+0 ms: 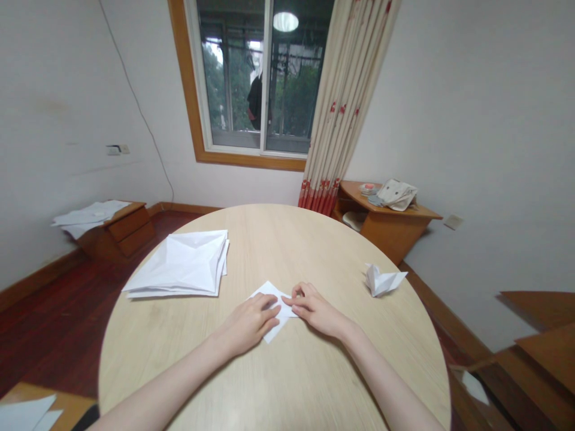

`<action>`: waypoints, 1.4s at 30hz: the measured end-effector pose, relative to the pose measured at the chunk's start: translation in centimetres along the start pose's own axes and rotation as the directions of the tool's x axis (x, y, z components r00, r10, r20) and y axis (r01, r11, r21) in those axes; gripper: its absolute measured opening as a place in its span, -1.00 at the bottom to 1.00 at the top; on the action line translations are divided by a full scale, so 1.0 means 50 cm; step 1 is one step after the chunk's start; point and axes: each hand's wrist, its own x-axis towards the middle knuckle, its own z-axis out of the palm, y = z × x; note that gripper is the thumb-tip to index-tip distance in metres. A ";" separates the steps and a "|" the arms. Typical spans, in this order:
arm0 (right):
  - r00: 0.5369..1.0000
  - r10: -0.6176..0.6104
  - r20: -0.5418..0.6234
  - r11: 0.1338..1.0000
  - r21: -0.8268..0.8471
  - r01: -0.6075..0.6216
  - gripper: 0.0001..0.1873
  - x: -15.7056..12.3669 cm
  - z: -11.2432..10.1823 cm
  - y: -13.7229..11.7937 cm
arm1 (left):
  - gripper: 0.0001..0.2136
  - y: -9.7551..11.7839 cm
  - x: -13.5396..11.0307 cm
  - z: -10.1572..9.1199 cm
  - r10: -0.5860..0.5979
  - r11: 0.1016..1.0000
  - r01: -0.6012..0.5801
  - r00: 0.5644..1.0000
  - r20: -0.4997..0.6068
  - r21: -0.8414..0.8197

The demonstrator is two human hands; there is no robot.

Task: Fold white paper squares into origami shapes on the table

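The visible body comprises a left forearm (179, 371) and a right forearm (377, 365), both bare, smooth in contour and tapering to narrow wrists (215, 347), terminating respectively in a bare left grip (251, 320) and a bare right grip (317, 308) with slim, jointed fingers (272, 312).

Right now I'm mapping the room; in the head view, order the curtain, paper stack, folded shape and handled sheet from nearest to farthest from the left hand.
1. Sheet, under the left hand
2. Paper stack, left on the table
3. Folded shape, right on the table
4. Curtain, beyond the table
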 end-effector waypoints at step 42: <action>0.995 0.032 0.092 0.958 -0.288 -0.004 -0.49 -0.018 -0.014 -0.105 | -0.64 -0.021 -0.002 0.006 -0.179 0.943 0.215 0.971 -0.160 0.254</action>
